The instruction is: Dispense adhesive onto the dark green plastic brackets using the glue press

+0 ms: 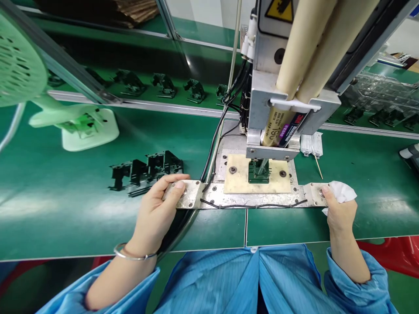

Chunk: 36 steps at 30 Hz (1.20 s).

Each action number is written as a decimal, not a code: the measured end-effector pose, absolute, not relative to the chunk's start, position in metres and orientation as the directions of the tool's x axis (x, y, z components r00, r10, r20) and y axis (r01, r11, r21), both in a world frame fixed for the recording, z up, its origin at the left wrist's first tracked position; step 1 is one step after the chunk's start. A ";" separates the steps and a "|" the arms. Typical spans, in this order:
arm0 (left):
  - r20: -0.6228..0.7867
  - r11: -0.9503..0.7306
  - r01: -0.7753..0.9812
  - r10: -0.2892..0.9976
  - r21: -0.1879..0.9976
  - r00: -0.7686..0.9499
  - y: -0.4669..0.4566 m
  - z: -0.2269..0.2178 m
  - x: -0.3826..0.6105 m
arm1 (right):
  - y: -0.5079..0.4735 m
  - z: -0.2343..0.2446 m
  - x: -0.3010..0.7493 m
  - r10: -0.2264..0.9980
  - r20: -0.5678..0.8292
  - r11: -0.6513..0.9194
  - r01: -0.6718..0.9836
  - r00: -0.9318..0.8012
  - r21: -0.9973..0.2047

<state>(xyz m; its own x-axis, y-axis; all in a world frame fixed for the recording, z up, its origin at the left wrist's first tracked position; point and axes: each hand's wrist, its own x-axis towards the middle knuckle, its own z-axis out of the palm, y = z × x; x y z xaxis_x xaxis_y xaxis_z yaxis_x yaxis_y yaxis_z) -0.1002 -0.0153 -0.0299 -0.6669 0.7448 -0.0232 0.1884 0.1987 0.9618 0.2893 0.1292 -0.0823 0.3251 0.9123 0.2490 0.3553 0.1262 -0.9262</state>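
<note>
Head view: the left grip [160, 201] is closed around the left end block [196, 194] of the metal bar [235, 199], thumb on top; the right grip [342, 213] holds crumpled white tissue [343, 192], its thumb on the right end block [312, 194]. The bar's long axis runs left to right across the table [49, 209]. Between both grips and farther away, the dark green part [257, 177] sits on a pale pad [236, 184] under a nozzle [263, 165], slightly nearer the right grip.

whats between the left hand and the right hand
In the head view, a metal bar with a thin black cable along it, and a cream plate bearing a small dark part.
</note>
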 end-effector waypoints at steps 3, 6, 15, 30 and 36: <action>-0.025 0.200 0.186 0.743 0.962 -0.668 -0.016 -0.028 -0.099 | 0.129 -0.082 0.290 0.909 0.253 0.127 0.358 0.331 -0.925; -0.034 0.210 0.186 0.745 0.960 -0.666 -0.016 -0.025 -0.097 | 0.129 -0.081 0.289 0.910 0.249 0.123 0.359 0.331 -0.925; -0.056 0.218 0.164 0.747 0.962 -0.662 -0.015 -0.024 -0.096 | 0.127 -0.082 0.290 0.909 0.210 0.085 0.332 0.360 -0.939; -0.056 0.196 0.144 0.757 0.970 -0.651 -0.013 -0.021 -0.094 | 0.127 -0.076 0.287 0.898 0.206 0.078 0.320 0.389 -0.944; 0.147 0.193 0.418 0.742 0.888 -0.654 -0.015 -0.021 -0.093 | 0.126 -0.078 0.289 0.903 0.191 0.067 0.314 0.385 -0.947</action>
<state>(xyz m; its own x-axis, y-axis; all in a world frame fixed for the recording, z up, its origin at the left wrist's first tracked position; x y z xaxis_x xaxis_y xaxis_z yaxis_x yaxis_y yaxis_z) -0.0929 -0.0149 -0.0207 -0.6544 0.7417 0.1472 0.4181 0.1928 0.8877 0.2885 0.1259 -0.0776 0.3847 0.9030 0.1912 0.3137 0.0669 -0.9471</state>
